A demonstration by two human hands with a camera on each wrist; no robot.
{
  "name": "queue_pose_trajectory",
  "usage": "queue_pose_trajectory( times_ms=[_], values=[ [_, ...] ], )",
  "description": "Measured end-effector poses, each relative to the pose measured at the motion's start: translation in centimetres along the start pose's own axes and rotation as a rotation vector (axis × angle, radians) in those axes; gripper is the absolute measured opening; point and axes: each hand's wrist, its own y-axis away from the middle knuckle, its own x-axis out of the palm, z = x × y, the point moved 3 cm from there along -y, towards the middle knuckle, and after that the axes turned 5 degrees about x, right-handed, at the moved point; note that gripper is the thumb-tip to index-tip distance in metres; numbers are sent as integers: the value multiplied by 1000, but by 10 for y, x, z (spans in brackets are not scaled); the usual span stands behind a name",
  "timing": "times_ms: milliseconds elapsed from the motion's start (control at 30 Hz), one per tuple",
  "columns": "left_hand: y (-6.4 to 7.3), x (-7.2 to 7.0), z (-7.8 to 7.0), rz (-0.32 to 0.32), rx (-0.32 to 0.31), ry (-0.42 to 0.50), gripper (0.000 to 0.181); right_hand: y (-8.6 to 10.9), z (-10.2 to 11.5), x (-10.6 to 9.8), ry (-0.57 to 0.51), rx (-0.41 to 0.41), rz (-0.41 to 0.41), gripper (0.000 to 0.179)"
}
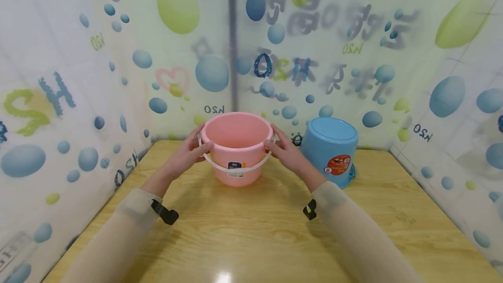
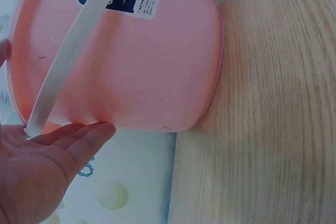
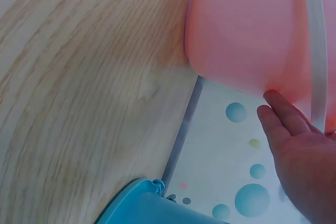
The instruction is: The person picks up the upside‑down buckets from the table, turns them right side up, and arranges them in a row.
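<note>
A pink bucket [image 1: 238, 163] stands upright near the back of the table, its mouth facing up. Its white handle [image 1: 235, 170] hangs down across the front, below a dark label. My left hand [image 1: 186, 155] grips the left side, thumb at the rim and fingers along the outer wall. On the opposite side my right hand [image 1: 287, 153] holds the bucket in the same way. In the left wrist view, the fingers [image 2: 92, 139] lie against the pink wall beneath the handle. Two fingertips [image 3: 270, 98] of the right hand touch the wall in the right wrist view.
To the right, a blue bucket [image 1: 329, 143] sits upside down with a red label on its side. The wooden table [image 1: 235, 226] meets a patterned curtain [image 1: 188, 56] at the back and sides. Both wrists carry a black strapped device.
</note>
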Motion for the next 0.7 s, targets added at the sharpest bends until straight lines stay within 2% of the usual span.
queue_pose_trajectory(
  times_ms=[500,700],
  values=[
    [-16,-10,10,-23,-29,17,92,-24,-1,7,-48,13,-30,82],
    [-22,-15,12,-24,-36,13,91,-31,-3,9,-30,19,-37,85]
  ],
)
